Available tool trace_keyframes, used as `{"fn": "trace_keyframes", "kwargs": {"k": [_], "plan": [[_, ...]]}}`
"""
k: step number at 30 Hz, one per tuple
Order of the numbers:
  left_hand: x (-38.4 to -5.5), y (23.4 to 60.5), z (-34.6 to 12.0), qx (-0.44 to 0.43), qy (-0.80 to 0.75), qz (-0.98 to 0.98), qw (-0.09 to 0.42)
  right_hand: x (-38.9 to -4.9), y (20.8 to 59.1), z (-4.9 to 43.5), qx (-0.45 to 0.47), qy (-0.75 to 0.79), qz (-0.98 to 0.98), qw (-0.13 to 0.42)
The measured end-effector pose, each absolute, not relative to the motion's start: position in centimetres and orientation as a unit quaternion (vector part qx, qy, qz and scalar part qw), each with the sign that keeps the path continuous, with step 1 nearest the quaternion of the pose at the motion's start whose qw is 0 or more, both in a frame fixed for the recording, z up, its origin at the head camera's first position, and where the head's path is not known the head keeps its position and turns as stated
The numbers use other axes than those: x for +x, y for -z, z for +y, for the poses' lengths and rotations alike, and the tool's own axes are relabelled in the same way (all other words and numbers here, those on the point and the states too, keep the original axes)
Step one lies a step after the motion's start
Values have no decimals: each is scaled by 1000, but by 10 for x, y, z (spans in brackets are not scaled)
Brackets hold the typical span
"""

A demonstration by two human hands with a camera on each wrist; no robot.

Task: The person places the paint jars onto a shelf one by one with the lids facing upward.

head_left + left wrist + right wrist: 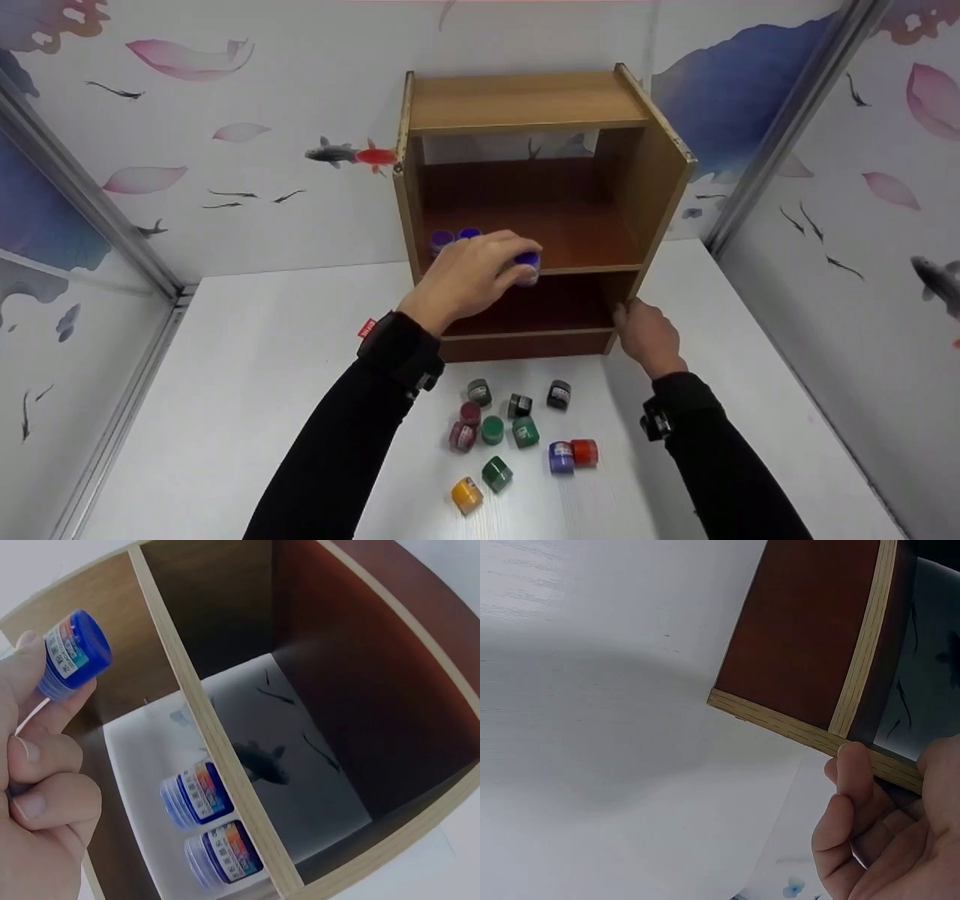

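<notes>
My left hand (472,276) pinches a small blue paint jar (77,652) between thumb and fingers, in front of the wooden shelf unit's (525,346) middle board. In the left wrist view the jar is tilted and its label shows. Two similar blue jars (199,795) stand side by side on that board, at its left end in the head view. Low on the unit's right side, my right hand (649,336) grips the front edge of the side panel (780,724), thumb on one face and fingers on the other.
On the white table (225,390) before the unit lie several paint jars: dark ones (559,394), dark red (463,436), green (526,432), yellow (466,496), a blue one (561,457) touching a red one (585,452). Patterned wall panels (247,217) stand behind and at both sides.
</notes>
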State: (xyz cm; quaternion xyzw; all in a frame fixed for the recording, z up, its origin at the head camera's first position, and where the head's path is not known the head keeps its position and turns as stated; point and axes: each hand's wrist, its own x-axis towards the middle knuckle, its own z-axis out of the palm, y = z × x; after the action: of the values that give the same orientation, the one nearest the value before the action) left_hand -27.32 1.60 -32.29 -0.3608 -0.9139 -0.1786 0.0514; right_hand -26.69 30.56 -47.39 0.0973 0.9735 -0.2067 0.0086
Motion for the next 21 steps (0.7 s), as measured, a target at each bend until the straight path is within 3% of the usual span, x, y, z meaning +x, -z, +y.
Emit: {"fn": "trace_keyframes", "kwargs": {"k": [21], "plan": [[-303, 326, 17, -272, 169, -946, 59, -266, 475, 306, 96, 211, 973, 2]]}}
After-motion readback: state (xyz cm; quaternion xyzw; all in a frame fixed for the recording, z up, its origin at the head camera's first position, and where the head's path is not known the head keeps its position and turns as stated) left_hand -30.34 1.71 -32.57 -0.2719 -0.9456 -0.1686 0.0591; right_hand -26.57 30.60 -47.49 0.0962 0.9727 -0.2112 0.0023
